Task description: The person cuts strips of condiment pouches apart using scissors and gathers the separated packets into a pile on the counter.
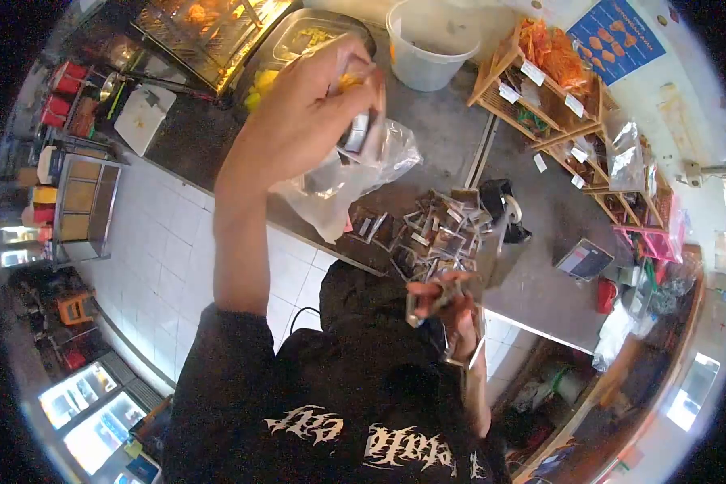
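My left hand (327,101) is raised over the counter, its fingers closed on a clear plastic bag (331,189) that hangs below it. A small dark-and-silver item (355,133) shows under the fingers; its kind is unclear. Close to my chest, my right hand (452,310) has its fingers curled around small clear packets (418,306), partly blurred. Between the hands, a heap of flat clear sachets (440,234) with dark brown contents lies on the dark counter (452,121).
A white bucket (431,68) and a clear food tub (315,36) stand at the back beside a lit display case (210,40). Wooden racks (540,89) with labels line the right. A black tape dispenser (504,210) and a dark box (585,260) sit right of the sachets.
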{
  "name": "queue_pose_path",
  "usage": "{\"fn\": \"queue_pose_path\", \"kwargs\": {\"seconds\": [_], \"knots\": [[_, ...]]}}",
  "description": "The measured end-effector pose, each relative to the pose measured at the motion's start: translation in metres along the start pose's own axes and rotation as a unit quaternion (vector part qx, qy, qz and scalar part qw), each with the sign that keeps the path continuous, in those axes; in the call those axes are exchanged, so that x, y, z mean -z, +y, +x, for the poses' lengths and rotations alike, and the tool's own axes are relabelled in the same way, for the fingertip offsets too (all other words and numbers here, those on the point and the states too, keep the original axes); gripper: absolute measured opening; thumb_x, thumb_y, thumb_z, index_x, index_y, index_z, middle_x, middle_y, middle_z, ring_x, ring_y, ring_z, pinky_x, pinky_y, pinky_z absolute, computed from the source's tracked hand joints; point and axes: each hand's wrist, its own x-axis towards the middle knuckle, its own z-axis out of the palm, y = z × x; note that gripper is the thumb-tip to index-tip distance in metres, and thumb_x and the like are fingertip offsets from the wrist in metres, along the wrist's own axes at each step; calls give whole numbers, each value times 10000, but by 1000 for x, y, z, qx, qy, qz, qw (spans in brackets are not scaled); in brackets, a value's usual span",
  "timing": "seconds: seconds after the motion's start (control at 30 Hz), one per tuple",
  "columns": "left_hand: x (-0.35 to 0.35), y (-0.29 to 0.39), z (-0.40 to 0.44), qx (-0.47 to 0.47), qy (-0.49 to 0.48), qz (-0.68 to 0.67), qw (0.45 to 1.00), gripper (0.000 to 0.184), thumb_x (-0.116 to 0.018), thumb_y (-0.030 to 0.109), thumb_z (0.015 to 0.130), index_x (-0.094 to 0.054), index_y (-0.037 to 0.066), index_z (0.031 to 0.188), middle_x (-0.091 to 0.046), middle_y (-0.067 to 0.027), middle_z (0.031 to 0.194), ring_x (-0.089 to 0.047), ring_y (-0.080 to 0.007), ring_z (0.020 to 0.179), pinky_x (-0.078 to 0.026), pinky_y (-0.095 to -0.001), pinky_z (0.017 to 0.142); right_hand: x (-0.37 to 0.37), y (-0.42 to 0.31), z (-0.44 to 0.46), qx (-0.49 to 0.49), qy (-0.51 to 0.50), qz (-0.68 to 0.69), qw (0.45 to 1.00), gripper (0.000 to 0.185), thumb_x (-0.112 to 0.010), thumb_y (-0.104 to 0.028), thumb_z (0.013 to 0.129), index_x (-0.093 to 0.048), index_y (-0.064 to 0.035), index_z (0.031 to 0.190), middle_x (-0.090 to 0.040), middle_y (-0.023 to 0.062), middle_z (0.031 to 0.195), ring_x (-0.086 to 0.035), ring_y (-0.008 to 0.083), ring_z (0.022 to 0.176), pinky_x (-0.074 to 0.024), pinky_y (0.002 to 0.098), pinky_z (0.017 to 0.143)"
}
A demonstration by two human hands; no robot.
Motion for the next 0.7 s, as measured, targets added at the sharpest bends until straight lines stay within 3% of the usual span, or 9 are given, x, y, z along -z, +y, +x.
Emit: {"fn": "queue_pose_path", "kwargs": {"seconds": [0.1, 0.27, 0.3, 0.37, 0.4, 0.43, 0.53, 0.57, 0.7], "knots": [[3, 35, -12, 45, -13, -98, 994, 390, -688, 122, 862, -550, 64, 1223, -589, -10, 1108, -556, -141, 1050, -443, -283, 937, -24, -2, 41, 25, -18, 113, 993, 651, -613, -578, 913, -474, -79, 1308, -636, 251, 1226, -668, 244, 901, -533, 408, 848], [-31, 52, -69, 30, 84, -349, 933, 632, -730, 28, 790, -460, 67, 1361, -513, -85, 1314, -604, -191, 1126, -503, -326, 955, -57, -49, 97, 51, 116, 238, 963, 595, -607, -501, 932, -553, -48, 1314, -634, 176, 1258, -645, 287, 1045, -509, 414, 958], [-31, 42, -86, 12, 65, -339, 938, 581, -682, -60, 831, -466, 51, 1358, -513, -111, 1317, -631, -196, 1107, -539, -335, 926, -48, -56, 101, 46, 156, 230, 959, 505, -607, -413, 930, -586, -36, 1265, -644, 157, 1219, -645, 292, 1064, -505, 409, 987], [-32, 26, -127, 146, -42, -382, 912, 445, -687, -69, 846, -561, -2, 1268, -584, -133, 1243, -640, -247, 1150, -543, -344, 946, -28, -58, 102, 100, 183, 164, 964, 394, -639, -193, 875, -566, -39, 1231, -643, 139, 1156, -638, 271, 1068, -522, 414, 973], [-40, 11, -135, 103, -74, -382, 915, 407, -685, -70, 859, -581, -3, 1246, -642, -129, 1131, -643, -252, 1155, -546, -340, 934, -20, -60, 97, 121, 176, 145, 966, 393, -652, -108, 848, -549, -42, 1222, -634, 130, 1146, -631, 261, 1070, -524, 412, 971], [-56, 3, -143, 150, -66, -476, 864, 382, -698, -78, 844, -611, -11, 1210, -675, -139, 1093, -655, -241, 1118, -545, -332, 902, -18, -62, 93, 131, 190, 131, 964, 368, -682, -81, 829, -539, -55, 1167, -604, 96, 1073, -619, 231, 1024, -513, 378, 949], [-88, -18, -141, 91, -165, -498, 846, 322, -726, -71, 821, -682, -4, 1133, -672, -145, 1147, -661, -228, 1077, -532, -315, 885, -13, -66, 81, 140, 214, 24, 966, 351, -745, -27, 793, -520, -78, 1058, -543, 22, 925, -581, 156, 922, -480, 295, 880], [-92, -18, -135, 92, -200, -387, 895, 242, -741, -49, 815, -735, 8, 1050, -710, -141, 1101, -679, -200, 988, -530, -297, 850, -5, -64, 76, 135, 214, -53, 966, 351, -747, -27, 795, -521, -76, 1059, -542, 16, 922, -567, 142, 910, -470, 281, 856], [-115, 3, -113, 74, -220, -325, 917, 186, -732, -10, 847, -750, 9, 1031, -749, -116, 966, -703, -153, 888, -552, -284, 806, 14, -74, 63, 118, 195, -191, 955, 395, -800, -133, 812, -558, -56, 1115, -587, 5, 916, -540, 87, 819, -448, 255, 697]]}}
